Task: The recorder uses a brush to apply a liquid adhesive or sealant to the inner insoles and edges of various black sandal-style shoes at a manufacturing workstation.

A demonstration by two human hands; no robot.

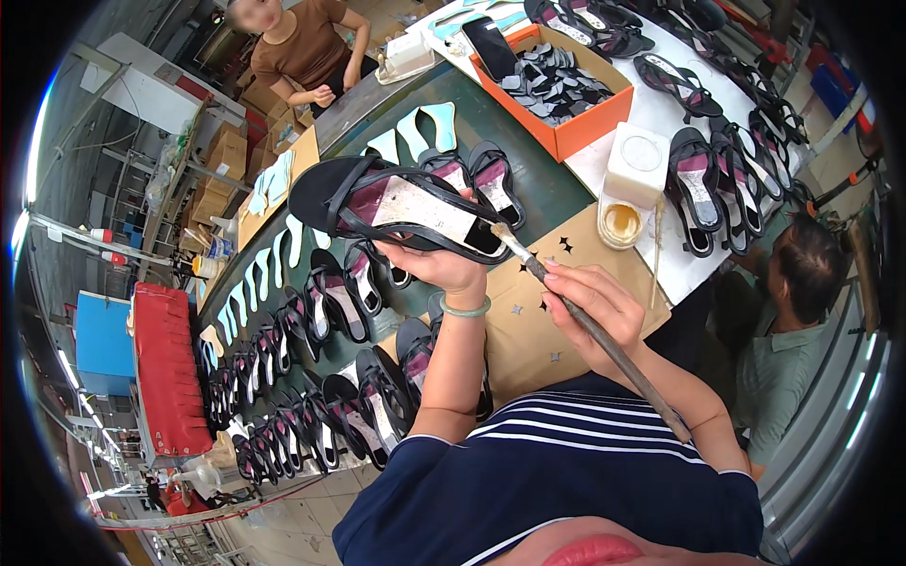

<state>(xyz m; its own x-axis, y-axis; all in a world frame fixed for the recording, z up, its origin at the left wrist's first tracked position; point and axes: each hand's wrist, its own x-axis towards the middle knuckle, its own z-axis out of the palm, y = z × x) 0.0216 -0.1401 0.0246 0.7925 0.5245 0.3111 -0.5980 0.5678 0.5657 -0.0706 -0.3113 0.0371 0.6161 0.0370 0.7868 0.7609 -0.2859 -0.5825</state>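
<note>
My left hand [442, 269] is closed under a black strappy sandal [415, 203], holding it up above the bench with its inner sole facing me. A pale bangle circles that wrist. My right hand [595, 307] grips a long-handled brush [618, 357]. The brush's pale bristles touch the heel end of the sandal, beside a dark patch on the lining. Below and to the right, a brown paper sheet [514, 363] carries several small star-shaped pieces. Close to the right hand stands an open jar of amber liquid [620, 224], next to a white container [636, 165].
Rows of black sandals [326, 302] line the green bench at left, beside pale insole pieces [250, 288]. An orange box [576, 141] holds many dark grey pieces, with a phone [489, 49] at its edge. More sandals [696, 193] stand at right. One person [307, 47] sits opposite; another [788, 321] is at right.
</note>
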